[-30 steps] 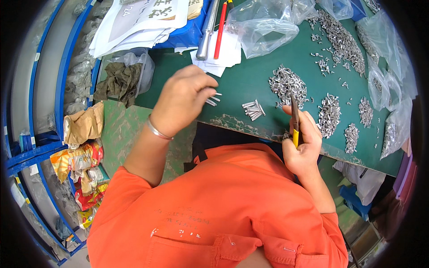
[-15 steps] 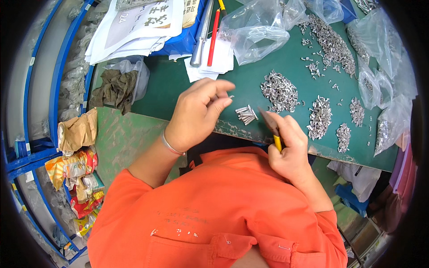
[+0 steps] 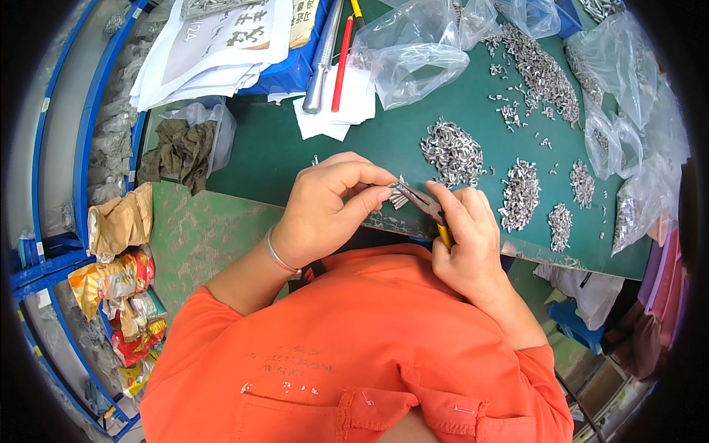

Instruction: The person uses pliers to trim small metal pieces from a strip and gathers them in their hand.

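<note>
My right hand [image 3: 470, 235] is closed around pliers [image 3: 424, 203] with a yellow handle, their dark jaws pointing left toward my left fingertips. Thumb and index finger of my left hand [image 3: 334, 203] pinch a small silvery metal piece [image 3: 394, 185] right at the jaw tips; its exact shape is too small to tell. Beneath the jaws lies a little bunch of straight metal pins [image 3: 399, 199], partly hidden. Just beyond sits a heap of small curved metal pieces [image 3: 452, 153] on the green tabletop [image 3: 281, 151].
Smaller heaps of metal pieces [image 3: 521, 195] lie to the right, with a long pile [image 3: 543, 74] farther back. Clear plastic bags [image 3: 421, 66] stand behind and at right. A red pencil [image 3: 342, 66], a metal rod [image 3: 322, 70], papers [image 3: 214, 52] and a cloth [image 3: 177, 153] are at left.
My hands have come together: the pliers moved left, and their jaws now meet the piece at my left fingertips. My left hand moved slightly toward the pliers, its finger and thumb closing.
</note>
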{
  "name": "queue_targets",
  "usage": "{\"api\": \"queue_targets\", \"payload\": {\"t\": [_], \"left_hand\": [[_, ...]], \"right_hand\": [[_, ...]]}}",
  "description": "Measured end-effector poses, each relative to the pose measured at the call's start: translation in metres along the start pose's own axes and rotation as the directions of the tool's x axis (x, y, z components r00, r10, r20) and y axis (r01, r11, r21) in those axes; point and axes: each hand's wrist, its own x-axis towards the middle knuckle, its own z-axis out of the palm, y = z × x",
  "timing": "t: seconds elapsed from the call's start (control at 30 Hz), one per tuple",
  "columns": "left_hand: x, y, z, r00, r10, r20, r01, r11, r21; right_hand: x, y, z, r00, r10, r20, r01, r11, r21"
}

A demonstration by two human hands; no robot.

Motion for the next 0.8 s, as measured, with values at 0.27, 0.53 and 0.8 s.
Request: {"api": "queue_targets", "payload": {"t": [0.27,0.53,0.8], "left_hand": [[-0.001,0.004,-0.001,0.975,-0.219,0.047,0.223,0.931,-0.289],[-0.003,0.006,-0.004,0.965,-0.242,0.106,0.263,0.913,-0.312],[-0.003,0.005,-0.002,0.988,-0.07,0.139,0.087,0.989,-0.116]], "right_hand": [[0.001,0.0,-0.002,0.999,-0.044,-0.004,0.044,0.999,-0.024],[0.004,0.001,-0.01,0.995,-0.101,0.008,0.101,0.993,-0.057],[0.005,-0.003,-0.018,0.999,-0.039,0.031,0.038,0.999,0.033]]}}
